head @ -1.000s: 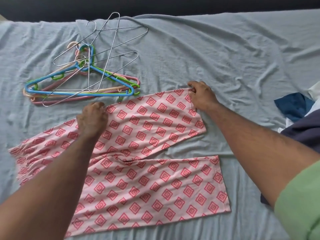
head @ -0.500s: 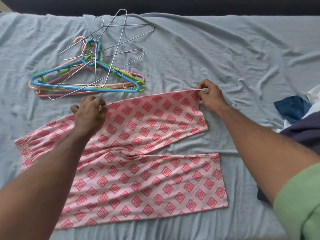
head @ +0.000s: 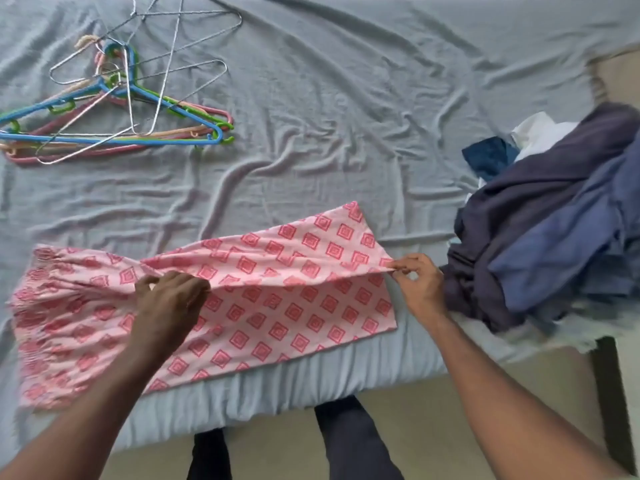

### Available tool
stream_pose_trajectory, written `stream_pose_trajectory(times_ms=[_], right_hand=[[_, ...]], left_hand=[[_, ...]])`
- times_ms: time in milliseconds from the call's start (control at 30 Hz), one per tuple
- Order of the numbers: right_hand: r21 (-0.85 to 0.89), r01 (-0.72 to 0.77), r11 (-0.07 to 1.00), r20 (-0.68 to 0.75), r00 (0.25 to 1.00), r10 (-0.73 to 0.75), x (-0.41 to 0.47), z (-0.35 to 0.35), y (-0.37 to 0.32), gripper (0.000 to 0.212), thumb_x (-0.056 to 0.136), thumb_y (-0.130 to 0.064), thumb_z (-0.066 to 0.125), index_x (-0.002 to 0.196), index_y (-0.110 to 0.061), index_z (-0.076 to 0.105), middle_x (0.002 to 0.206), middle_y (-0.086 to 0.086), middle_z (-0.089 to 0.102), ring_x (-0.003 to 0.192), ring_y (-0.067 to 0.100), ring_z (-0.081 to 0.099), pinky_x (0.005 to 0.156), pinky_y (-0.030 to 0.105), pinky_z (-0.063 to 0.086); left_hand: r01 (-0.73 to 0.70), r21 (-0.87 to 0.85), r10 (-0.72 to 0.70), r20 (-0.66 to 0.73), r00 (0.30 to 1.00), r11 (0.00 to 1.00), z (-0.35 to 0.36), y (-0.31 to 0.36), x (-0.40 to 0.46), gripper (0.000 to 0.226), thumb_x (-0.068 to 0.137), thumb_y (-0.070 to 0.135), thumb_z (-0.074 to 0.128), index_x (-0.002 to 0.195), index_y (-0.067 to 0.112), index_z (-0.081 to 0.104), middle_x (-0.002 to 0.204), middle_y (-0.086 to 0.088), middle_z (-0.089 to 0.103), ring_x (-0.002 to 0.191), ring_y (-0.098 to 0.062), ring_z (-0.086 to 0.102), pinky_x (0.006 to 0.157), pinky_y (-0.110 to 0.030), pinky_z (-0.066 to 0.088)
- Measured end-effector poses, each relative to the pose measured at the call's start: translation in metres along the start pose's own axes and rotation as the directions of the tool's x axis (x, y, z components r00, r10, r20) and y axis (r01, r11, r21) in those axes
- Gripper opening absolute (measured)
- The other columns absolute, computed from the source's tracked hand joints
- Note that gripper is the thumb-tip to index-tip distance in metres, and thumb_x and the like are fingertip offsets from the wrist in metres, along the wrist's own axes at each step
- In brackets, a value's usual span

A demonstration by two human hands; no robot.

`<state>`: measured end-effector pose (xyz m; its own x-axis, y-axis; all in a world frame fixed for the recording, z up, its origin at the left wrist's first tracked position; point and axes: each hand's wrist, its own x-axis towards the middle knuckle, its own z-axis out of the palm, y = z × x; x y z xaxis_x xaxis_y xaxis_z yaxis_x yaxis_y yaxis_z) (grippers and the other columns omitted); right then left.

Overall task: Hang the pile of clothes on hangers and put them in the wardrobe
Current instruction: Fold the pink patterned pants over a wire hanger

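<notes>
Early days, by the look of it: the pink trousers (head: 242, 292) lie at the bed's near edge, both the left hand (head: 169, 306) and the right hand (head: 417, 285) pinching one leg. Hangers (head: 114, 109) wait far left, unused; the clothes pile (head: 547, 216) sits right.

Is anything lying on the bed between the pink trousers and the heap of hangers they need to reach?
Nothing visible does. Only bare, wrinkled grey sheet separates the pink trousers from the hangers at the far left. Both the left hand and right hand already pinch the fabric. The clothes pile sits off right.
</notes>
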<state>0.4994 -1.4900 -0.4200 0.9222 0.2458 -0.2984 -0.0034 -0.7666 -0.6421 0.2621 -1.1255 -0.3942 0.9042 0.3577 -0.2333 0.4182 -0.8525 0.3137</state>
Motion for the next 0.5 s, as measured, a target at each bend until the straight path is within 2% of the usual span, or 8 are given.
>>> stream_pose_trajectory(times_ms=[67, 167, 233, 300, 367, 433, 500], right_hand=[[-0.01, -0.032, 0.999, 0.041, 0.999, 0.032, -0.021, 0.0, 0.014, 0.036, 0.078, 0.008, 0.076, 0.092, -0.026, 0.079, 0.089, -0.008, 0.068, 0.077, 0.003, 0.065, 0.072, 0.01, 0.049], [-0.013, -0.059, 0.998, 0.061, 0.996, 0.06, -0.04, 0.002, 0.021, 0.026, 0.082, 0.003, 0.074, 0.096, -0.018, 0.081, 0.093, -0.002, 0.076, 0.082, 0.012, 0.07, 0.072, 0.014, 0.055], [-0.018, -0.057, 0.998, 0.035, 0.998, 0.058, -0.054, 0.001, 0.023, 0.022, 0.083, 0.001, 0.074, 0.098, -0.013, 0.081, 0.092, -0.003, 0.077, 0.08, 0.01, 0.07, 0.07, 0.009, 0.052], [-0.059, -0.041, 0.997, -0.016, 0.999, 0.04, -0.071, -0.002, 0.024, 0.018, 0.079, 0.002, 0.074, 0.092, -0.009, 0.081, 0.085, -0.003, 0.075, 0.076, 0.01, 0.067, 0.067, 0.003, 0.046], [-0.114, -0.033, 0.993, -0.053, 0.998, 0.028, -0.088, -0.007, 0.029, 0.013, 0.076, 0.006, 0.073, 0.081, -0.005, 0.078, 0.076, -0.002, 0.069, 0.07, 0.015, 0.062, 0.063, 0.002, 0.04], [-0.153, -0.044, 0.987, -0.038, 0.999, 0.038, -0.1, -0.008, 0.036, 0.01, 0.075, 0.006, 0.073, 0.077, -0.003, 0.076, 0.073, -0.001, 0.068, 0.067, 0.017, 0.06, 0.062, 0.008, 0.041], [-0.212, -0.064, 0.975, 0.017, 0.997, 0.07, -0.105, -0.006, 0.044, 0.011, 0.078, 0.004, 0.072, 0.081, -0.005, 0.078, 0.078, 0.003, 0.073, 0.07, 0.021, 0.064, 0.068, 0.024, 0.052]], left_hand=[[-0.049, 0.031, 0.047, 0.046, 0.998, 0.998, 0.009, 0.004, -0.013, 0.003, 0.085, 0.016, 0.073, 0.084, 0.017, 0.076, 0.087, -0.004, 0.074, 0.086, -0.031, 0.068, 0.085, -0.052, 0.035], [-0.024, 0.05, 0.02, 0.088, 0.996, 0.998, 0.015, 0.007, -0.029, 0.009, 0.079, 0.012, 0.083, 0.085, 0.016, 0.077, 0.087, -0.004, 0.074, 0.085, -0.032, 0.066, 0.083, -0.053, 0.036], [-0.035, 0.064, 0.03, 0.079, 0.996, 0.997, 0.017, 0.008, -0.041, 0.002, 0.084, 0.016, 0.079, 0.084, 0.017, 0.077, 0.086, -0.002, 0.073, 0.084, -0.031, 0.065, 0.083, -0.053, 0.036], [-0.06, 0.086, 0.053, 0.08, 0.995, 0.994, 0.02, 0.009, -0.056, 0.012, 0.089, 0.024, 0.066, 0.083, 0.019, 0.076, 0.085, 0.0, 0.073, 0.083, -0.03, 0.065, 0.082, -0.051, 0.036], [-0.101, 0.096, 0.091, 0.105, 0.99, 0.99, 0.02, 0.011, -0.072, 0.018, 0.082, 0.029, 0.059, 0.081, 0.021, 0.075, 0.084, 0.002, 0.072, 0.082, -0.029, 0.065, 0.08, -0.049, 0.036], [-0.132, 0.094, 0.118, 0.138, 0.983, 0.987, 0.025, 0.011, -0.085, 0.015, 0.082, 0.028, 0.062, 0.079, 0.022, 0.075, 0.083, 0.004, 0.072, 0.08, -0.026, 0.065, 0.079, -0.048, 0.036], [-0.148, 0.107, 0.127, 0.177, 0.976, 0.983, 0.033, 0.011, -0.092, 0.006, 0.083, 0.022, 0.074, 0.077, 0.023, 0.075, 0.079, 0.006, 0.071, 0.078, -0.025, 0.065, 0.078, -0.048, 0.036]])
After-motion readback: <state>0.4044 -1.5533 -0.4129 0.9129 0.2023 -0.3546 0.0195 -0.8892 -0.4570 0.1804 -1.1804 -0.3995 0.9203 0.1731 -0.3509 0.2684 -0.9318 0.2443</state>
